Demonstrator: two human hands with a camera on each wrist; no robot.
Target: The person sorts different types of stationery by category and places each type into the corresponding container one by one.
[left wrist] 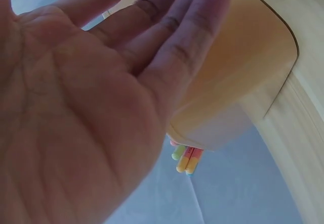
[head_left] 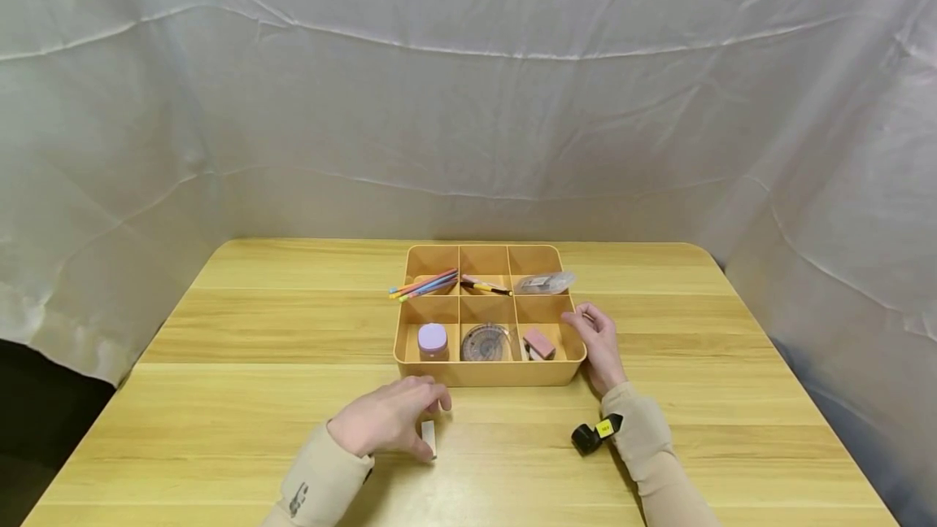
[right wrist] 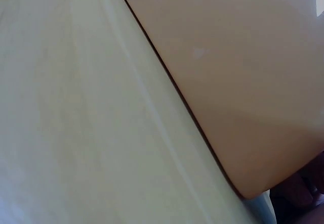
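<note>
On the table in front of the box lies a small white block (head_left: 429,439). My left hand (head_left: 395,417) arches over it from the left, thumb near its front end and fingers spread; in the left wrist view the palm (left wrist: 76,113) and loosely bent fingers hold nothing. A yellow-orange compartment box (head_left: 483,374) stands beyond. My right hand (head_left: 599,344) grips its right wall, with fingertips over the rim. The right wrist view shows mostly the box's outer wall (right wrist: 243,82); that hand is largely out of it.
Colourful pens (head_left: 428,286) lean in the back left compartment, a black-and-yellow pen (head_left: 486,289) in the back middle, a clear packet (head_left: 545,283) back right. Front compartments hold a purple-lidded jar (head_left: 433,340), a clear round tape-like item (head_left: 485,343) and a pink block (head_left: 539,343). Grey cloth (head_left: 468,120) surrounds the table.
</note>
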